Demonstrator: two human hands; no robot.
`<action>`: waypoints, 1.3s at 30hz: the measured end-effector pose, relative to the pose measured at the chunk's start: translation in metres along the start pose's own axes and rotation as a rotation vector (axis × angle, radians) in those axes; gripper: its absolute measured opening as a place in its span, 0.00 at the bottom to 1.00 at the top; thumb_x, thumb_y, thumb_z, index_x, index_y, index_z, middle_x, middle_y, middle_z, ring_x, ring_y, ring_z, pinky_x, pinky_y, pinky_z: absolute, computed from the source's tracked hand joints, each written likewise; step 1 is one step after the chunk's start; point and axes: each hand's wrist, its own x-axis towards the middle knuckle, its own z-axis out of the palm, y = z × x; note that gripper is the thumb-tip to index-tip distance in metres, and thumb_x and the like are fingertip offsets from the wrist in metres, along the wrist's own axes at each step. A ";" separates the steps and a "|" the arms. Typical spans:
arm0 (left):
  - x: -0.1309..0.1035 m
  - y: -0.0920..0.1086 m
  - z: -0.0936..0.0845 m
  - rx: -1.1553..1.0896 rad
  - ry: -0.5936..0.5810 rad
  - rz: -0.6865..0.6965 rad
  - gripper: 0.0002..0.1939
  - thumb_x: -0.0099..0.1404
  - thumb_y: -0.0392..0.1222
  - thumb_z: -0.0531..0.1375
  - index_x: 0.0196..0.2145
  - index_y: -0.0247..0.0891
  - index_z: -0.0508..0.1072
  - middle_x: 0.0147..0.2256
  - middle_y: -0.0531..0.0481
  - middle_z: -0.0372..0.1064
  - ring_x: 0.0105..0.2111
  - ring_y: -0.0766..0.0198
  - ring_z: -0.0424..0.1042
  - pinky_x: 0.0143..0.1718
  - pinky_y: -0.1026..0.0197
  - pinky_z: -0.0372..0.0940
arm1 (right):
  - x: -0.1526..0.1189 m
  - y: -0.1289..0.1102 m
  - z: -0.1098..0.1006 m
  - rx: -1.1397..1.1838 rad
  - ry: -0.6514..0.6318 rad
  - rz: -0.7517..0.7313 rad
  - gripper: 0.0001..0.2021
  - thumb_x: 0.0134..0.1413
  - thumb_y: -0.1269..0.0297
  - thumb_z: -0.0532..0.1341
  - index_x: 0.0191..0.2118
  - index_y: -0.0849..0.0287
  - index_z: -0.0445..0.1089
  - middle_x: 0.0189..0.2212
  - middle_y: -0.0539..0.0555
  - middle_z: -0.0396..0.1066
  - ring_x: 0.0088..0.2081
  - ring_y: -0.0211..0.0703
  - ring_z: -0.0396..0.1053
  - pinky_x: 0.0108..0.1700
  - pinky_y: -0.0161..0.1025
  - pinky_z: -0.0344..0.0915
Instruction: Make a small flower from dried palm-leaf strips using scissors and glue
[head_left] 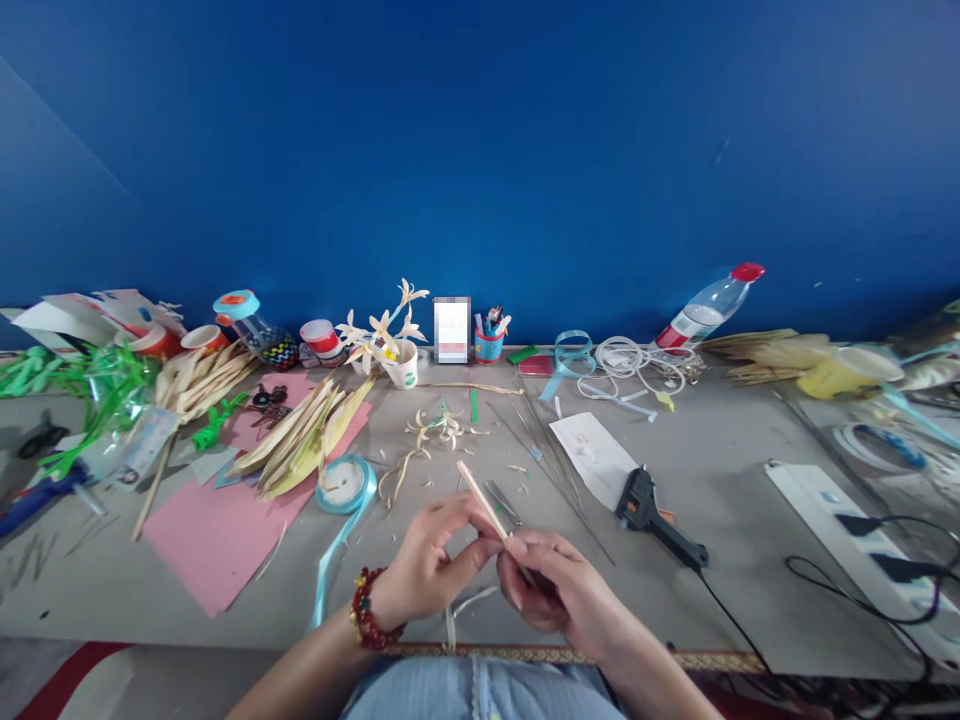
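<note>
I see flowers (381,337) already standing in the cup (405,370); my left hand (429,556) and right hand (553,582) have fingers pinched on one unattached strip (478,497).

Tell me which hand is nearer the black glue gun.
Right. The right hand is to the left of the glue gun; the left hand is farther left.

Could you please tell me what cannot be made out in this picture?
All in the head view:
- Lower part of the pale strip: partly covered by the right hand.
- Upright screen: contents blurred by pixelation.
- Bottle label: print too small.
- Blue tool: cut off by the left edge.
</note>
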 end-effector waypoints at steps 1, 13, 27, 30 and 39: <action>0.000 0.000 -0.001 -0.004 -0.006 0.003 0.04 0.66 0.34 0.58 0.33 0.38 0.72 0.31 0.47 0.73 0.33 0.61 0.71 0.37 0.62 0.64 | 0.000 0.001 -0.002 0.020 -0.025 0.012 0.24 0.54 0.47 0.62 0.20 0.62 0.66 0.10 0.40 0.46 0.13 0.26 0.36 0.16 0.31 0.33; 0.004 -0.010 -0.001 -0.106 0.078 -0.115 0.08 0.67 0.42 0.59 0.31 0.37 0.71 0.31 0.47 0.71 0.32 0.62 0.70 0.36 0.62 0.64 | -0.006 -0.008 -0.014 -0.148 0.081 -0.151 0.24 0.58 0.41 0.58 0.26 0.59 0.62 0.16 0.41 0.50 0.16 0.29 0.39 0.16 0.30 0.35; 0.005 -0.006 -0.003 -0.098 0.053 -0.089 0.09 0.67 0.40 0.58 0.29 0.36 0.70 0.28 0.49 0.68 0.30 0.64 0.68 0.35 0.62 0.62 | -0.013 -0.019 -0.025 -0.102 0.019 -0.180 0.28 0.57 0.37 0.52 0.18 0.54 0.53 0.12 0.40 0.43 0.13 0.30 0.34 0.13 0.31 0.36; 0.003 -0.012 -0.004 -0.184 0.065 -0.193 0.10 0.66 0.41 0.59 0.28 0.36 0.70 0.28 0.49 0.68 0.29 0.64 0.67 0.33 0.63 0.62 | -0.017 -0.025 -0.054 -0.532 0.422 -0.364 0.25 0.61 0.41 0.50 0.23 0.56 0.64 0.14 0.45 0.55 0.15 0.34 0.49 0.17 0.32 0.47; 0.010 -0.018 -0.005 -0.074 0.113 -0.194 0.07 0.65 0.38 0.59 0.30 0.36 0.73 0.30 0.49 0.70 0.32 0.63 0.68 0.36 0.64 0.63 | 0.002 -0.002 -0.103 -1.678 0.861 -0.560 0.16 0.64 0.62 0.50 0.48 0.62 0.71 0.44 0.66 0.74 0.46 0.60 0.70 0.50 0.54 0.65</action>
